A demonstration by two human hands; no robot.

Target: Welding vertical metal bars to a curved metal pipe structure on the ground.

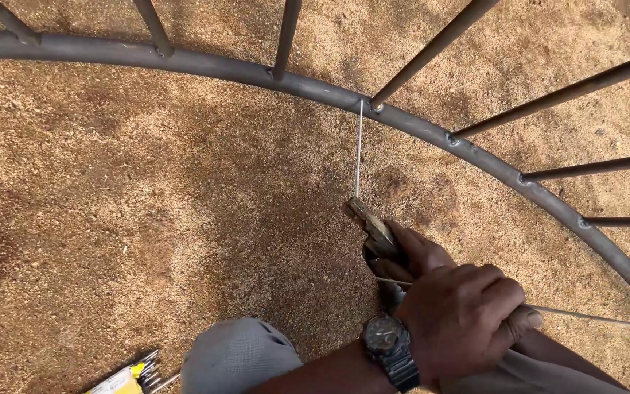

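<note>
Fingers [490,292] of your left hand [461,321] are curled tight in a fist around a thin wire [592,317] that runs off to the right; a wristwatch [389,349] sits on that wrist. Your right hand is mostly hidden beneath the left; only fingertips show on the pliers [373,230], so I cannot tell how its fingers are set.

The pliers' jaws are closed on the lower end of a straight, taut wire strand [358,149]. Its upper end meets the curved steel ring [315,86] right beside a welded bar [432,51].

Judgement: the wire is already attached at the ring and pulled tight, so anchoring looks done. Tying off or trimming appears left. The other bar joints in view carry no wire.

A bundle of rods with yellow packaging [129,376] lies on the sandy ground [147,219] by your knee [238,357].
</note>
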